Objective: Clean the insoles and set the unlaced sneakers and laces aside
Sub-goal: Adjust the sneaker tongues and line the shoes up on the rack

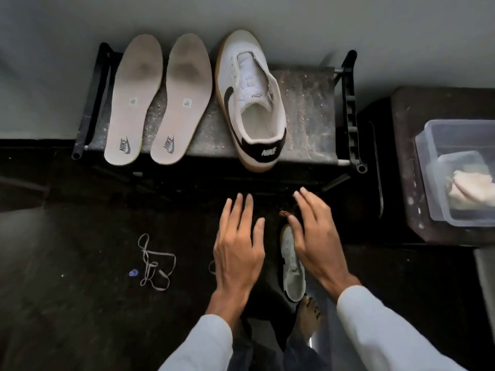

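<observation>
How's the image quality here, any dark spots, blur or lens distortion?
Head view: the floor is very dark, the wall and insoles better lit; the rack edges bow from wide-angle distortion; both hands look slightly soft; a small glare spot sits bottom centre.

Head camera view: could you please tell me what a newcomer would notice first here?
Two pale, worn insoles lie side by side on the low black rack, beside a white unlaced sneaker with a black swoosh. Below, both bare hands hover open above the second sneaker on the dark floor.
</observation>
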`<action>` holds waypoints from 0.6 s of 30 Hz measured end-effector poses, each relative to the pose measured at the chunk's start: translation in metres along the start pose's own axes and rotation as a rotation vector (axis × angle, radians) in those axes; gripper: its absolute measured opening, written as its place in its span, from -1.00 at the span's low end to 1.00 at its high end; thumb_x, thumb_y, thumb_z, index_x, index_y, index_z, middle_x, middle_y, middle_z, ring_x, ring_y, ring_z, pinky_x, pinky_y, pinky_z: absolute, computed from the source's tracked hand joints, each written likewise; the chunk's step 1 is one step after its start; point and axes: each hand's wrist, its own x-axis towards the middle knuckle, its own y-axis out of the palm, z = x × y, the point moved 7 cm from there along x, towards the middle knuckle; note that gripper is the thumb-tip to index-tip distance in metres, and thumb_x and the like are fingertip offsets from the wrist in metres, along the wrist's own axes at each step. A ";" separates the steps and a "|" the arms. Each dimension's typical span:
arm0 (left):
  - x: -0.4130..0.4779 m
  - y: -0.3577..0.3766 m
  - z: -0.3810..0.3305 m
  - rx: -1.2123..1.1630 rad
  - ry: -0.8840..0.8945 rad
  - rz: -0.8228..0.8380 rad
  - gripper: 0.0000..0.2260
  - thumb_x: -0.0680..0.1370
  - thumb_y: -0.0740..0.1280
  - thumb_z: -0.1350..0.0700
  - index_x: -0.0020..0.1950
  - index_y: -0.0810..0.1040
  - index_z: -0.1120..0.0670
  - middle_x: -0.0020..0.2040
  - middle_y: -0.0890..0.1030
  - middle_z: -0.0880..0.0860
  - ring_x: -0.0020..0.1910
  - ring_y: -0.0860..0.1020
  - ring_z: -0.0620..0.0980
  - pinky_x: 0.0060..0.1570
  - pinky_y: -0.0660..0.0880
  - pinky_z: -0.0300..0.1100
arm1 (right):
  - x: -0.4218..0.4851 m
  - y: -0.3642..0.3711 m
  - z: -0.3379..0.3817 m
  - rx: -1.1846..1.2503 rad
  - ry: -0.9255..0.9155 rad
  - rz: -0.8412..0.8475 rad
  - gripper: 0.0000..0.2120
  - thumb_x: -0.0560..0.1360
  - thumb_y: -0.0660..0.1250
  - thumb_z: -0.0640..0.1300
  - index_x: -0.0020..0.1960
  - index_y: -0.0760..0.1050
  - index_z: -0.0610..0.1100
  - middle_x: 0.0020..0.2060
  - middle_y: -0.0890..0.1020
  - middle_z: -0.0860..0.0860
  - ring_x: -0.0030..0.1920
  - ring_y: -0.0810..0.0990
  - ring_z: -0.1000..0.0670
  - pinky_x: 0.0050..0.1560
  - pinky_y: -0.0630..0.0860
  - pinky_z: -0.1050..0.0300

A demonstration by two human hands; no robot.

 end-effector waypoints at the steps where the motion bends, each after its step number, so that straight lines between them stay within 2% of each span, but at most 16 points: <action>1: -0.013 0.014 0.004 0.033 0.000 0.043 -0.53 0.63 0.09 -0.08 0.52 0.29 0.04 0.52 0.35 0.05 0.56 0.17 0.00 0.46 0.31 -0.05 | -0.014 0.009 -0.008 -0.032 0.011 0.042 -0.52 0.61 0.23 -0.07 0.50 0.28 -0.13 0.48 0.32 -0.03 0.51 0.21 0.03 0.48 0.25 0.06; 4: -0.046 0.056 0.018 0.153 -0.027 0.180 -0.50 0.63 0.04 -0.10 0.53 0.27 0.04 0.54 0.29 0.10 0.57 0.14 0.07 0.45 0.32 0.08 | -0.054 0.034 -0.033 -0.145 0.037 0.167 -0.47 0.62 0.19 0.00 0.54 0.18 -0.10 0.54 0.22 -0.02 0.56 0.08 0.04 0.49 0.23 0.04; 7: -0.080 0.100 0.033 0.307 -0.001 0.332 -0.48 0.61 0.02 -0.12 0.51 0.32 0.07 0.52 0.32 0.17 0.54 0.22 0.15 0.43 0.32 0.15 | -0.096 0.059 -0.066 -0.283 0.070 0.316 -0.38 0.60 0.12 0.11 0.58 0.07 -0.10 0.58 0.09 -0.07 0.59 -0.04 -0.06 0.51 0.20 -0.07; 10: -0.115 0.143 0.051 0.439 0.046 0.487 -0.45 0.58 0.01 -0.14 0.49 0.35 0.09 0.49 0.36 0.20 0.50 0.30 0.20 0.37 0.36 0.21 | -0.140 0.085 -0.100 -0.328 0.123 0.452 -0.30 0.59 0.06 0.21 0.60 -0.07 -0.06 0.59 -0.05 -0.08 0.58 -0.16 -0.13 0.53 0.06 -0.17; 16: -0.154 0.233 0.078 0.495 0.039 0.602 -0.44 0.55 0.04 -0.17 0.44 0.43 0.09 0.44 0.44 0.21 0.45 0.38 0.21 0.35 0.37 0.25 | -0.193 0.143 -0.173 -0.361 0.147 0.617 -0.26 0.58 -0.05 0.32 0.59 -0.21 -0.03 0.58 -0.24 -0.03 0.55 -0.34 -0.09 0.53 -0.15 -0.21; 18: -0.158 0.270 0.086 0.493 0.037 0.619 -0.44 0.55 0.05 -0.16 0.43 0.43 0.10 0.41 0.47 0.21 0.43 0.40 0.21 0.33 0.38 0.24 | -0.199 0.163 -0.199 -0.368 0.137 0.623 -0.25 0.57 -0.04 0.32 0.59 -0.19 -0.04 0.58 -0.21 -0.03 0.57 -0.26 -0.11 0.54 -0.13 -0.23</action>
